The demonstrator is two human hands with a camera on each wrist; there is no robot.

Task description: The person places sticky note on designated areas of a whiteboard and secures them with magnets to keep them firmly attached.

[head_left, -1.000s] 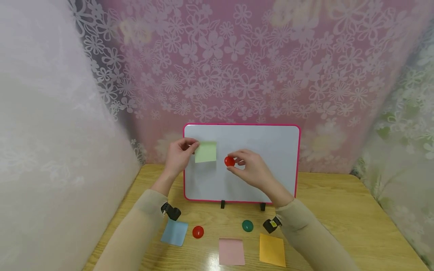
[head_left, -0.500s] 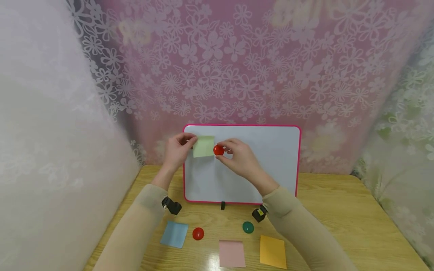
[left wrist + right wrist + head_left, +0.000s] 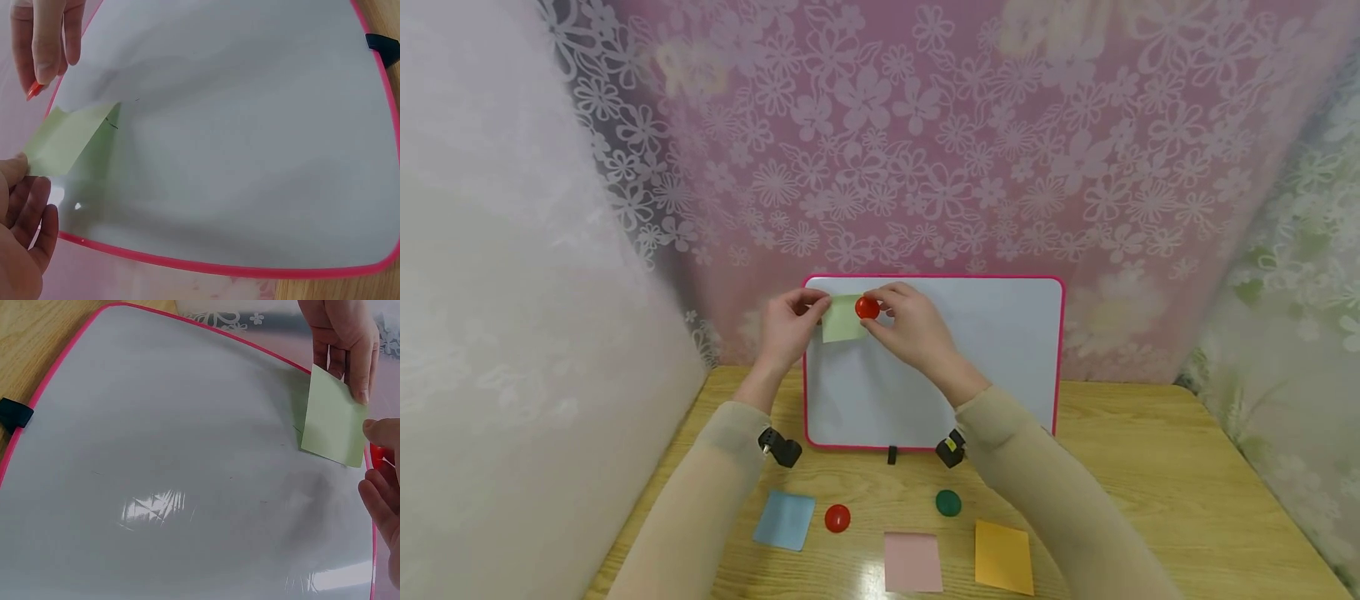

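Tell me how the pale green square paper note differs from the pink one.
The pale green square paper note is held up by the left hand before the pink-framed whiteboard; the pink square paper note lies on the wood-grain table, untouched. In colour, the first is green, the second pink. Both are roughly square.

Whiteboard [image 3: 1000,350] toward rear of counter [image 3: 1150,467]. Before its upper left: raised note [image 3: 839,323], left hand [image 3: 786,325] at left edge, right hand [image 3: 917,329] with raised disc [image 3: 867,308] at right. Nearer, on counter, left to right: left note [image 3: 784,521], left disc [image 3: 838,518], middle note [image 3: 912,562], right disc [image 3: 948,503], right note [image 3: 1003,558].
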